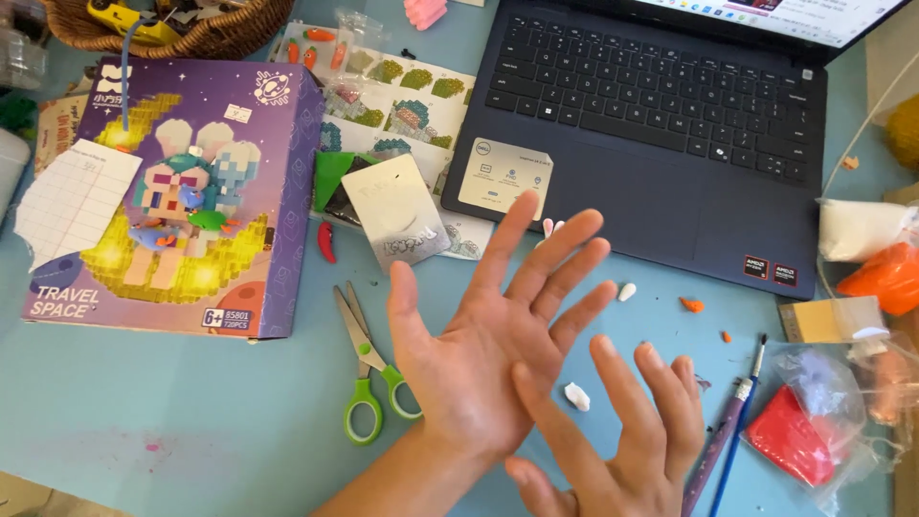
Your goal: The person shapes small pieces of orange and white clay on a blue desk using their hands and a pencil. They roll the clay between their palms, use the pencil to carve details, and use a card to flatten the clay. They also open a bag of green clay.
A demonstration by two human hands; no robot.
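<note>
Left hand: your left hand (pixel 488 345) is spread flat with the palm up and the fingers splayed, grasping nothing, above the blue table (pixel 172 421).
Right hand: your right hand (pixel 622 445) lies against the left palm, its fingers loose and released, with nothing in them.
Nearest bits: a small white clay piece (pixel 576 396) lies on the table in the gap between your two hands; another white piece (pixel 627 291) sits just past your left fingertips, and an orange bit (pixel 691 305) lies near it.
Scissors: the green-handled scissors (pixel 367 369) lie just beside your left thumb, closed.
Box: the purple building-block box (pixel 172 196) lies flat and shut at the left; what is inside cannot be seen.
Basket: the wicker basket (pixel 191 29) at the top left holds a yellow item, mostly cut off.
Bags: the clear bag (pixel 799 421) at the right holds red clay; further bags above it hold white clay (pixel 857 228) and orange clay (pixel 885 278).
Brush: a purple paintbrush (pixel 728 426) lies between your right hand and the red clay bag.
Laptop: the dark laptop (pixel 661 124) stands open behind your hands.
</note>
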